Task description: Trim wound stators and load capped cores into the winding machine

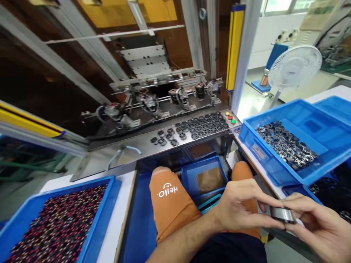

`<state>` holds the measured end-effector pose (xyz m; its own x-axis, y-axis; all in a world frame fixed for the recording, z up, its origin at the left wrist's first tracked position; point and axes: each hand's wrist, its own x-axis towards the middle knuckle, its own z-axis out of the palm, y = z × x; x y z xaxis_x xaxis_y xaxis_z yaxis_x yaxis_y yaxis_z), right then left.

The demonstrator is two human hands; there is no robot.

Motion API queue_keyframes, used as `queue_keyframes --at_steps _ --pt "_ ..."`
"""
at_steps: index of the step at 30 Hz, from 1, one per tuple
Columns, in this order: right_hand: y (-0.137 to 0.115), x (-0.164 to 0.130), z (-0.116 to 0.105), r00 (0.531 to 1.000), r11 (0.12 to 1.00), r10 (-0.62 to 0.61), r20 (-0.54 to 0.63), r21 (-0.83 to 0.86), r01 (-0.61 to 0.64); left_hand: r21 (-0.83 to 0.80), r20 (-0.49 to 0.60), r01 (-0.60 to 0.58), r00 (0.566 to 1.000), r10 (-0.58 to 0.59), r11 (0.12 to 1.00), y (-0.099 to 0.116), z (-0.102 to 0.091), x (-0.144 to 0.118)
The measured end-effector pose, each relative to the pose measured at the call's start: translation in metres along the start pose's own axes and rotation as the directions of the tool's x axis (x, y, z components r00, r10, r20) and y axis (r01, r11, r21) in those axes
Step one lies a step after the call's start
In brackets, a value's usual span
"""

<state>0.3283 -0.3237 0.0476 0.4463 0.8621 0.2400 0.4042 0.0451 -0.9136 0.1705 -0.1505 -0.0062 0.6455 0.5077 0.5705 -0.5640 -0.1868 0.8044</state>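
At the lower right, my left hand (244,206) and my right hand (318,223) are closed on the same round metal part (282,214). Its smooth silver side faces up between my thumbs and fingers, and the grip covers both its ends. Just beyond my hands, a blue bin (263,155) contains many round, spoked black parts (287,144) with silvery rims. More small black round parts (205,126) lie in rows on the metal ledge of the machine ahead.
A blue tray (105,208) of small red, black and tan pieces stands at the left. Ahead is a machine with several fixtures (149,102) and buttons (230,117) at its right corner. Below the ledge sits another blue bin (189,182). A white fan (294,67) stands behind right.
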Motion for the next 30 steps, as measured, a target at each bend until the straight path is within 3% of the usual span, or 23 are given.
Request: queue_keyframes --at_steps 3,6,7,9,12,15,17,20,23,26,30 --pt "-0.018 0.021 0.049 0.981 0.999 0.01 0.192 0.031 -0.016 0.013 -0.133 0.017 0.991 -0.015 1.0 0.013 -0.04 -0.029" --pt "-0.037 0.048 0.096 0.962 0.998 0.059 0.268 -0.002 -0.061 0.007 -0.273 0.219 0.939 -0.209 0.976 0.026 -0.09 -0.062" --pt "-0.042 0.058 0.109 0.959 0.997 0.072 0.275 -0.017 -0.069 0.018 -0.331 0.333 0.891 -0.309 0.943 0.028 -0.109 -0.074" --pt "-0.048 0.077 0.133 0.953 0.997 0.076 0.292 -0.043 -0.067 0.041 -0.466 0.542 0.754 -0.464 0.84 0.03 -0.147 -0.101" --pt "-0.057 0.106 0.161 0.939 0.995 0.06 0.34 -0.09 -0.03 0.017 -0.632 0.662 0.588 -0.505 0.749 0.026 -0.193 -0.148" --pt "-0.071 0.138 0.188 0.915 0.984 -0.006 0.403 -0.158 0.076 -0.018 -0.742 0.717 0.458 -0.49 0.697 0.021 -0.214 -0.194" --pt "-0.081 0.163 0.208 0.894 0.968 -0.055 0.444 -0.195 0.157 -0.024 -0.782 0.738 0.406 -0.473 0.674 0.017 -0.217 -0.218" --pt "-0.094 0.201 0.244 0.862 0.934 -0.108 0.495 -0.247 0.259 0.011 -0.836 0.778 0.351 -0.421 0.628 0.004 -0.221 -0.236" --pt "-0.092 0.234 0.287 0.837 0.89 -0.13 0.532 -0.31 0.335 0.091 -0.891 0.837 0.311 -0.332 0.54 -0.019 -0.238 -0.236" --pt "-0.074 0.253 0.328 0.815 0.862 -0.09 0.572 -0.365 0.352 0.186 -0.903 0.899 0.315 -0.291 0.397 -0.046 -0.271 -0.229" --pt "-0.048 0.262 0.363 0.803 0.839 -0.017 0.596 -0.428 0.336 0.304 -0.86 0.937 0.348 -0.373 0.173 -0.078 -0.317 -0.218"
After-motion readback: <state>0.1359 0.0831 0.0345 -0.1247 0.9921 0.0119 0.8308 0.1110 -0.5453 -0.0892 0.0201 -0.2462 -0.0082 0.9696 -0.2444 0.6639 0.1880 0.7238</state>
